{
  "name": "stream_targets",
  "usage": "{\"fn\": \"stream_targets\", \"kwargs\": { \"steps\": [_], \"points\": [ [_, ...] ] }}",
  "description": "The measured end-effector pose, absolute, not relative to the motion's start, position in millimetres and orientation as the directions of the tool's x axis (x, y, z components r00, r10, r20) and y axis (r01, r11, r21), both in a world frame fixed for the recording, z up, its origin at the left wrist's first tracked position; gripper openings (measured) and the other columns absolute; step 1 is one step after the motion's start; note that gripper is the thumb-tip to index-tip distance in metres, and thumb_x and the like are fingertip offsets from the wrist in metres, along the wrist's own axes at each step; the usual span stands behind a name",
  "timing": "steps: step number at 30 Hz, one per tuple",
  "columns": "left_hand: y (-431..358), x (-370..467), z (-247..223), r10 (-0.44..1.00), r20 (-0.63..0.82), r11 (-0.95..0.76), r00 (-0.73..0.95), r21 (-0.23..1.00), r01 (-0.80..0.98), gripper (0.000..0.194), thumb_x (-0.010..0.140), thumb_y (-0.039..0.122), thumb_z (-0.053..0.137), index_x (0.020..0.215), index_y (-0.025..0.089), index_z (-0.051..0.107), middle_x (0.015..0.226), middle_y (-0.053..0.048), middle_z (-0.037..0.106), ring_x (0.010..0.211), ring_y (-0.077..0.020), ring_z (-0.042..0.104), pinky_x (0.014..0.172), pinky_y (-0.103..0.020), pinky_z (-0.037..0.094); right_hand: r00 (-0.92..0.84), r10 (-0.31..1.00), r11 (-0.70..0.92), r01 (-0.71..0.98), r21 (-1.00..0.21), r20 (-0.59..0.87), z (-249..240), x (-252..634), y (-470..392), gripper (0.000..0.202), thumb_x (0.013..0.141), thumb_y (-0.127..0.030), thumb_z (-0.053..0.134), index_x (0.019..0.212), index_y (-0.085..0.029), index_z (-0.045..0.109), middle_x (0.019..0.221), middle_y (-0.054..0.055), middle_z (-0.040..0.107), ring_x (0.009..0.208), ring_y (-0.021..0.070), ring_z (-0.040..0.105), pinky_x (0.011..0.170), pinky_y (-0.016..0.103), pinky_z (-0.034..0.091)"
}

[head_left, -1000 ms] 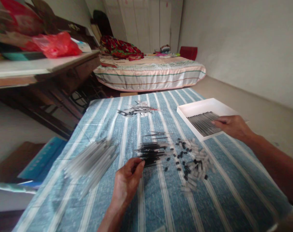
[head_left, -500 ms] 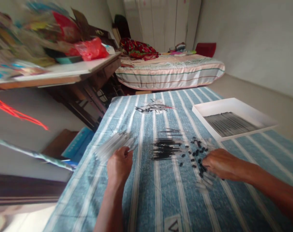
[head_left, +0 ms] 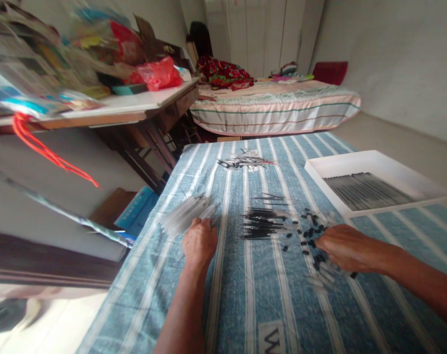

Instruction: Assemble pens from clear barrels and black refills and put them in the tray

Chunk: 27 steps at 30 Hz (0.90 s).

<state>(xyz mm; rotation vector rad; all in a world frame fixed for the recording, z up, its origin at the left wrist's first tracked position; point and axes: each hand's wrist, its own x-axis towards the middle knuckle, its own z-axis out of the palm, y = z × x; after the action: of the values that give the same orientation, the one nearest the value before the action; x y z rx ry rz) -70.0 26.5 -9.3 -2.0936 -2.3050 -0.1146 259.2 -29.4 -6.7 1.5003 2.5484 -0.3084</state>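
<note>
My left hand (head_left: 200,241) has its fingers curled at the lower right of a pile of clear tubes (head_left: 184,214); what it grips is hidden. Over on the right, my right hand (head_left: 343,247) is closed among small black caps (head_left: 312,232) and short clear pieces (head_left: 324,276), and its fingertips are too hidden to show what they hold. Between the hands lies a bundle of thin black sticks (head_left: 263,223), with a few loose ones just behind it. A white open box (head_left: 378,160) holds a row of assembled dark-and-clear sticks (head_left: 367,191).
Farther back on the striped cloth (head_left: 230,295) lies a loose heap of thin pieces (head_left: 245,161). A cluttered desk (head_left: 134,105) with a red bag (head_left: 160,73) stands at the left. Beyond the table is a bed (head_left: 275,110).
The view has shifted, so the table appears farther right. My left hand has turned more knuckles-up beside the clear tubes. My right hand stays among the black caps.
</note>
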Motion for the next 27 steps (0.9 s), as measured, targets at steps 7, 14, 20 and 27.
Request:
{"fn": "stream_targets", "kwargs": {
  "steps": [7,14,20,27],
  "points": [
    [28,-65,-10,0.997,0.026,0.073,-0.073,0.017,0.997,0.026,0.084,0.025,0.045,0.085,0.017,0.069,0.093,-0.012,0.065,0.083,-0.0243,0.065,0.067,-0.030,0.047,-0.425,0.870,0.444,0.896,0.020,-0.248,-8,266,-27,0.022,0.080,-0.013,0.046,0.067,-0.020,0.063,0.065,0.007,0.068,0.059,0.0218,0.061,0.052,0.029,0.023],
    [21,-56,-7,0.977,0.211,0.018,-0.043,0.119,0.993,0.019,0.085,0.023,0.046,0.080,0.016,0.063,0.089,-0.010,0.064,0.088,-0.0236,0.062,0.074,-0.030,0.046,-0.416,0.890,0.415,0.909,-0.048,-0.188,-12,260,-27,0.015,0.079,-0.016,0.050,0.071,-0.020,0.062,0.066,0.004,0.068,0.063,0.0196,0.063,0.053,0.027,0.022],
    [19,-47,-14,0.969,0.245,-0.101,-0.022,0.479,0.872,0.015,0.081,0.025,0.049,0.075,0.016,0.060,0.074,-0.006,0.064,0.073,-0.0194,0.063,0.068,-0.028,0.048,-0.403,0.897,0.402,0.915,-0.043,-0.179,-10,236,-17,0.026,0.089,-0.031,0.046,0.075,-0.022,0.066,0.066,0.003,0.070,0.060,0.0170,0.062,0.052,0.026,0.022],
    [16,-38,-19,0.985,0.156,-0.167,0.077,0.732,0.661,0.023,0.080,0.024,0.049,0.097,0.015,0.062,0.086,-0.006,0.070,0.080,-0.0188,0.067,0.074,-0.029,0.051,-0.447,0.879,0.456,0.890,0.016,-0.167,-7,190,-2,0.031,0.091,-0.026,0.038,0.082,-0.022,0.066,0.071,0.006,0.071,0.062,0.0191,0.063,0.051,0.027,0.022]
  ]
}}
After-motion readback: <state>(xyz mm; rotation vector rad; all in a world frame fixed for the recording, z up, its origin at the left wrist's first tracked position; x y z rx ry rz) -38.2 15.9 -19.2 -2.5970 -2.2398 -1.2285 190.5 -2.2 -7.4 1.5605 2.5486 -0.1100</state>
